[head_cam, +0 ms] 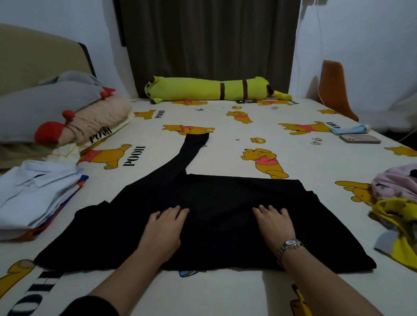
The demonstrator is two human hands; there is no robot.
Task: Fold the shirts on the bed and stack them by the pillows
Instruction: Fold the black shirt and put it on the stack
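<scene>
Here, on a bed (214,298) dressed in a cartoon-bear sheet, I press both palms flat on a black long-sleeved shirt (224,197) spread crosswise in front of me. My left hand (166,226) and my right hand (275,223) lie open on the cloth, fingers straight and close together, gripping nothing; the right wrist carries a silver watch (291,244).

The shirt's right side looks already folded in, while one sleeve (187,155) runs out straight toward the far end of the bed. That loose sleeve is the risk, as I judge it: if I fold the body before bringing it in, it will drag or bunch and leave a lopsided bundle. The dark fabric also hides its own creases in this dim light, so a wrinkle trapped under my palms could go unnoticed.

To my left a stack of folded shirts (20,198), a white collared one on top, sits just beside the pillows (28,112) and the padded headboard behind them. To my right waits an unfolded heap of pink and yellow clothes (406,210), near the mattress edge, where a careless tug could send it over.

Across the room, a dark curtain (204,30) hangs between pale walls, with a long yellow plush toy (209,89) lying along the bed's far edge. A phone (360,138) rests on the sheet at far right.
</scene>
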